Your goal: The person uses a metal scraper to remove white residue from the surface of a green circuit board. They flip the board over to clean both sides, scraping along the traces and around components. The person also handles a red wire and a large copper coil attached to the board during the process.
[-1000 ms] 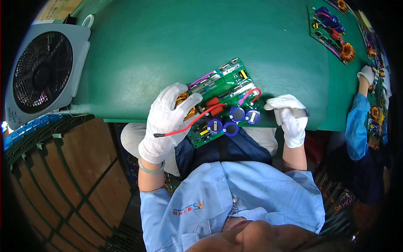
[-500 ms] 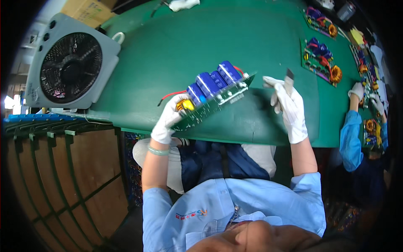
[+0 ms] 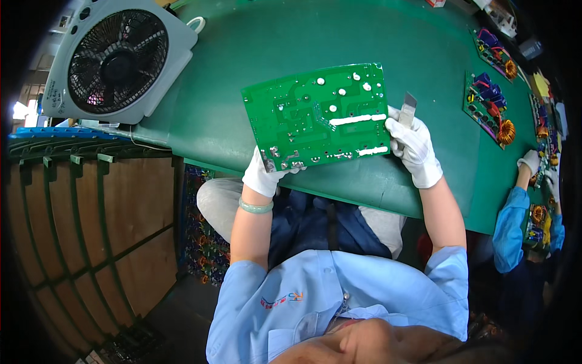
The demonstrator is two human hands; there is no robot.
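A green circuit board (image 3: 291,124) is tilted up over the table with its solder side facing me. White strips and blobs lie on its right half, and solder joints dot the rest. My left hand (image 3: 264,176), in a white glove, grips the board's lower left corner, with its fingers partly hidden behind it. My right hand (image 3: 416,150), also gloved, is closed around a flat grey blade (image 3: 408,110) whose dark slanted tip points up. Its fingertips are at the board's right edge. The board's component side is hidden now.
A grey box fan (image 3: 118,64) stands at the left of the green table (image 3: 424,60). Populated boards (image 3: 490,106) lie along the right side. Beyond them a co-worker's gloved hands (image 3: 529,160) work at another board. Wooden panels (image 3: 139,206) stand at lower left.
The board has been turned from its component side, with blue capacitors, to show its solder side. My right hand has come to its right edge with the blade. The view has shifted slightly.
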